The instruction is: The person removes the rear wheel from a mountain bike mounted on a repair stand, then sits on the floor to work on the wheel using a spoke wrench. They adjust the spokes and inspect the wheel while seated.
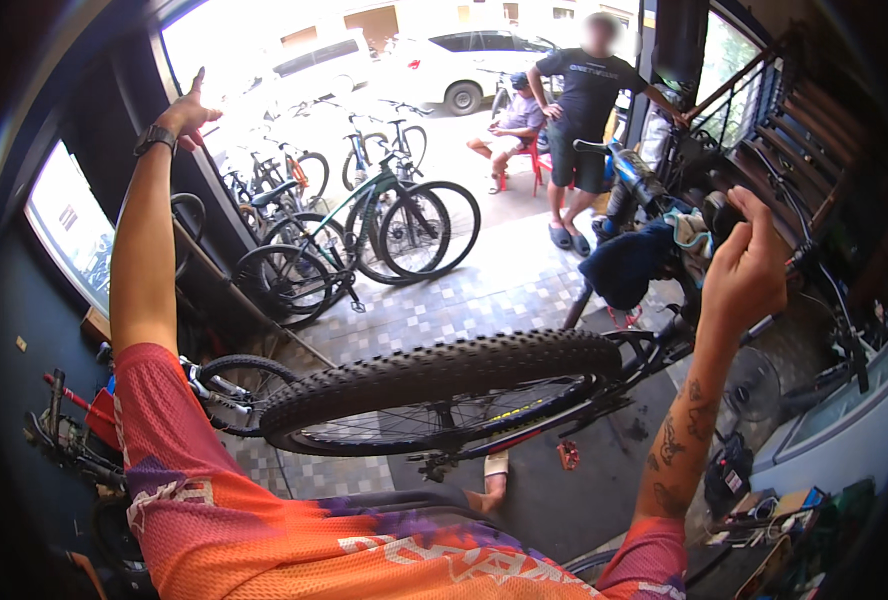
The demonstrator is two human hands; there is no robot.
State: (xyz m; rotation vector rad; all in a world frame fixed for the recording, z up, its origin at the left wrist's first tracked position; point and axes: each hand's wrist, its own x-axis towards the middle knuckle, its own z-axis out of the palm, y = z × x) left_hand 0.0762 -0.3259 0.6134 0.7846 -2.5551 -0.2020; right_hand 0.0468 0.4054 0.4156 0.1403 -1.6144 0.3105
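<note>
My left hand [186, 115], with a dark watch [154, 138] on the wrist, is raised at the upper left. Its index finger points up and the other fingers are partly spread, holding nothing. At the right, my right hand [749, 265] is closed, its fingers curled beside a dark rounded part [721, 212]; what lies inside the grip is hidden. Between my arms a bicycle wheel with a knobby black tire [444, 375] is raised off the floor. Its frame runs to the right, toward a dark blue cloth [624, 268] and a lighter rag [692, 232].
Several parked bicycles [364, 225] stand near the wide doorway. A person in dark clothes [589, 110] stands there, beside someone seated on a red chair [534, 165]. A dark mat [544, 490] covers part of the tiled floor. Tools and boxes [774, 525] crowd the lower right.
</note>
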